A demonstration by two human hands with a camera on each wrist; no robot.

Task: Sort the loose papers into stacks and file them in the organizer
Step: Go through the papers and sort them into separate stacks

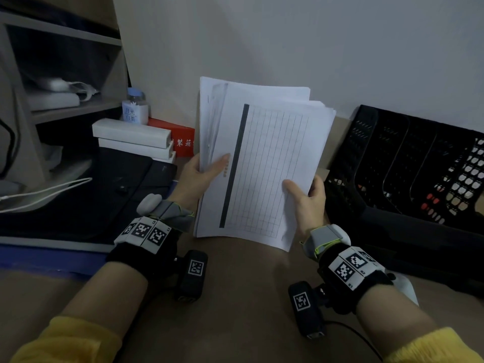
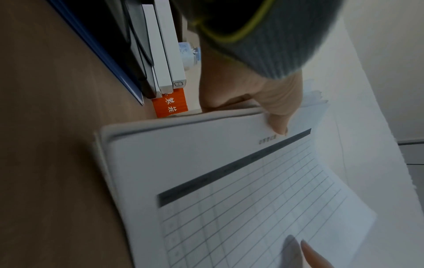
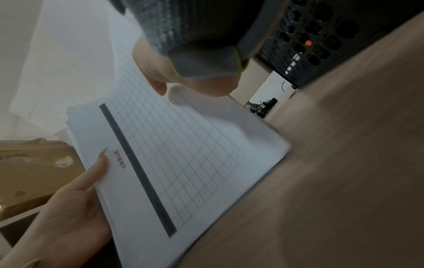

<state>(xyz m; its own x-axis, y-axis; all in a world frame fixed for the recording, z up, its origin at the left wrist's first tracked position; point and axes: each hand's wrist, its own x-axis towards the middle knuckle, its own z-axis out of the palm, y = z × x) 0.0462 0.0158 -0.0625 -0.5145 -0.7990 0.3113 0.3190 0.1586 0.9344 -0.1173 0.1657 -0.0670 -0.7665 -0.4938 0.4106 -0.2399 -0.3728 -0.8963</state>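
Note:
A thick stack of white papers (image 1: 262,158) stands tilted on its lower edge on the brown desk. Its top sheet is a ruled table with a dark header bar (image 2: 229,168) (image 3: 183,154). My left hand (image 1: 201,171) grips the stack's left edge, thumb on the front. My right hand (image 1: 306,195) grips the right edge, thumb on the grid and fingers behind. The upper sheets fan out unevenly. The black mesh organizer (image 1: 408,163) with several upright slots lies at the right, close to my right hand.
Left of the papers lie stacked white boxes (image 1: 133,140), a red box (image 1: 183,140), a small bottle (image 1: 135,106), a black pouch (image 1: 86,189) and a white cable (image 1: 44,192). A shelf unit (image 1: 60,74) fills the far left. The wall is close behind.

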